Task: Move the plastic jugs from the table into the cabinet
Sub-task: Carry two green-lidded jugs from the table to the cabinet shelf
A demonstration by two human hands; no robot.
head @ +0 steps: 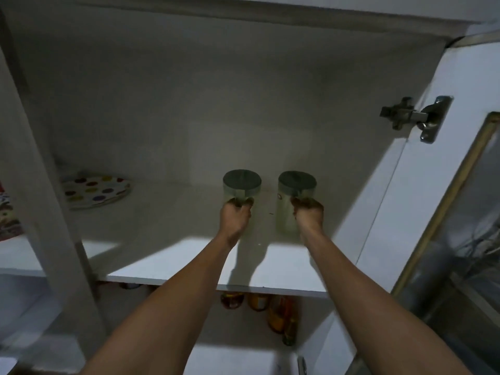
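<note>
Two clear plastic jugs with dark green lids stand upright, side by side, deep on the white cabinet shelf. The left jug has my left hand closed around its handle. The right jug is gripped the same way by my right hand. Both arms reach straight into the cabinet. My hands hide the handles and the lower fronts of the jugs.
A stack of polka-dot plates lies at the left of the same shelf. The cabinet door stands open on the right, with a metal hinge. Several jars and bottles stand on the shelf below.
</note>
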